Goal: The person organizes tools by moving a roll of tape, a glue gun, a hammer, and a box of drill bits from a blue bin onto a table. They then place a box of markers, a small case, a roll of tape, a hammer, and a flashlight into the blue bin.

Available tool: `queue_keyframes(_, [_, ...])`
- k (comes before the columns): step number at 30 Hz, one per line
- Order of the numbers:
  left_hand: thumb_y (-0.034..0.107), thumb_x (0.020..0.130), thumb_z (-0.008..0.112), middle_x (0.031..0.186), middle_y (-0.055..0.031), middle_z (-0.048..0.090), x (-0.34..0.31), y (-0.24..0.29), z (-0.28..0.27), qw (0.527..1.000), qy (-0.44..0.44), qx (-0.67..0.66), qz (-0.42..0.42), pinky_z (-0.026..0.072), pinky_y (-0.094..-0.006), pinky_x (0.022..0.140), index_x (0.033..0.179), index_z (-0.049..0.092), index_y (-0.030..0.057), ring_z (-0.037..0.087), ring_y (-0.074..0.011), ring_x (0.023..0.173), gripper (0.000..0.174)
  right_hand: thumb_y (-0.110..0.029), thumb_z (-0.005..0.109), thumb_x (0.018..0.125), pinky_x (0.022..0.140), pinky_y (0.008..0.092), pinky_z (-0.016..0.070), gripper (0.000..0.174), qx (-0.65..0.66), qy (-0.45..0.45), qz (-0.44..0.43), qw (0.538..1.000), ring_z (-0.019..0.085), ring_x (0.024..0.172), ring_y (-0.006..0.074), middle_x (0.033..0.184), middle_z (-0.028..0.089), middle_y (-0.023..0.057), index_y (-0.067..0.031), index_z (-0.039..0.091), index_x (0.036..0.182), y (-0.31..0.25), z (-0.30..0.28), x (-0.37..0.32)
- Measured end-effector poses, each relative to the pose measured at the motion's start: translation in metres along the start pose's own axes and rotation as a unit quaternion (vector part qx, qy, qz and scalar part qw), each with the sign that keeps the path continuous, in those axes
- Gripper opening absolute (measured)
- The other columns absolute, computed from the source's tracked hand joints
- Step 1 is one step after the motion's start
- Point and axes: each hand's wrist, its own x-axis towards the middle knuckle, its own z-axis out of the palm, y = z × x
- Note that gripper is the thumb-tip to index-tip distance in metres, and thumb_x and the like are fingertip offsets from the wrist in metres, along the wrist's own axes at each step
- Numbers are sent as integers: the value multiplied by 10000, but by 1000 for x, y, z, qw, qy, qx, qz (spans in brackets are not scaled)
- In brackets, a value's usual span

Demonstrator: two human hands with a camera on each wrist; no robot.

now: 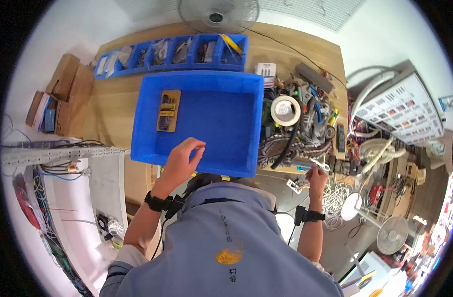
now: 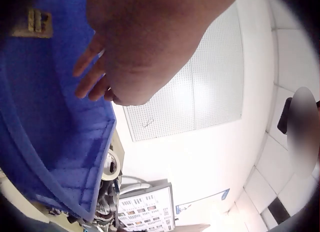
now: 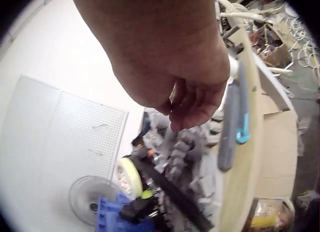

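My left hand (image 1: 184, 159) hovers over the near wall of a large blue bin (image 1: 216, 119), thumb apart from the loosely bent fingers and nothing in them. Inside the bin, at its left side, lies a flat yellow-brown case (image 1: 168, 123) with dark and yellow pieces. My right hand (image 1: 316, 181) is at the table's front right edge, beside a small white looped thing (image 1: 325, 167). Its fingers (image 3: 197, 109) curl in and meet near the thumb in the right wrist view; I cannot tell whether something small is between them.
A row of blue compartments (image 1: 173, 64) holds bags and small parts behind the bin. Right of it are a tape roll (image 1: 298, 110), a dark tube (image 1: 287, 148) and heaped cable chain (image 1: 318, 146). A fan (image 1: 201, 10) stands at the back; cardboard boxes (image 1: 74, 109) are at left.
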Motion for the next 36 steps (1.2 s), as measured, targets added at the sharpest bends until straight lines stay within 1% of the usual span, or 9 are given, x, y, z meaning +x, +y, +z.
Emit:
queue_keyframes(6, [52, 930, 630, 950, -151, 668, -18, -46, -38, 996, 69, -13, -52, 527, -367, 772, 1021, 649, -18, 677, -304, 876, 116, -282, 641, 993, 565, 244, 435, 303, 11, -152, -117, 981, 561, 618, 81, 684, 623, 21, 1, 672, 888, -126, 136, -50])
queue_keyframes(9, [56, 942, 629, 960, -140, 688, -22, -78, -59, 992, 97, -28, -76, 532, -343, 781, 1036, 662, -21, 688, -263, 873, 126, -282, 648, 984, 692, 309, 563, 330, -9, -326, -65, 943, 670, 733, 163, 887, 690, 94, 40, 670, 1052, -158, 225, -76])
queue_keyframes(13, [62, 950, 623, 964, -145, 697, -32, -121, -90, 990, 99, -48, -86, 530, -336, 795, 1044, 664, -20, 691, -252, 882, 131, -282, 701, 944, 699, 343, 601, 562, -31, -481, 26, 876, 693, 944, 250, 1176, 655, 180, 105, 532, 1316, -120, 365, -87])
queue_keyframes(19, [97, 966, 609, 962, -155, 697, -51, -174, -132, 984, 109, -88, -109, 519, -359, 815, 1046, 669, -10, 685, -282, 886, 146, -323, 767, 852, 720, 406, 622, 737, -200, -404, 56, 891, 694, 924, 270, 1135, 658, 201, 133, 481, 1356, -37, 538, -96])
queue_keyframes(22, [104, 973, 605, 980, -149, 706, -63, -201, -145, 982, 94, -96, -134, 516, -358, 818, 1061, 670, -8, 684, -264, 888, 157, -337, 782, 834, 664, 397, 620, 570, -84, -383, 94, 915, 702, 818, 258, 1025, 692, 191, 127, 643, 1132, -49, 558, -129])
queue_keyframes(25, [104, 978, 598, 990, -146, 708, -61, -211, -156, 983, 70, -103, -135, 514, -357, 819, 1069, 668, -9, 684, -260, 890, 161, -359, 806, 802, 663, 397, 601, 543, -288, -303, 13, 908, 714, 812, 273, 993, 711, 201, 111, 682, 1044, -27, 586, -121])
queue_keyframes(28, [99, 982, 588, 992, -145, 705, -56, -220, -161, 988, 46, -104, -108, 513, -355, 820, 1066, 664, -10, 685, -262, 894, 157, -375, 825, 768, 682, 410, 579, 559, -289, -294, 60, 909, 726, 816, 301, 988, 722, 226, 103, 699, 1030, -14, 588, -105])
queue_keyframes(32, [89, 986, 575, 987, -145, 700, -36, -215, -169, 991, 16, -109, -73, 513, -355, 824, 1061, 658, -13, 685, -259, 904, 151, -350, 822, 740, 717, 428, 559, 513, -400, -328, -125, 847, 726, 824, 328, 921, 723, 238, 91, 721, 983, 5, 590, -82])
queue_keyframes(36, [84, 989, 568, 972, -142, 690, -14, -209, -169, 991, -7, -130, -39, 515, -355, 827, 1059, 653, -20, 680, -255, 909, 152, -324, 812, 730, 720, 419, 563, 476, -354, -288, -144, 878, 722, 794, 328, 864, 726, 225, 83, 728, 961, -42, 559, -107])
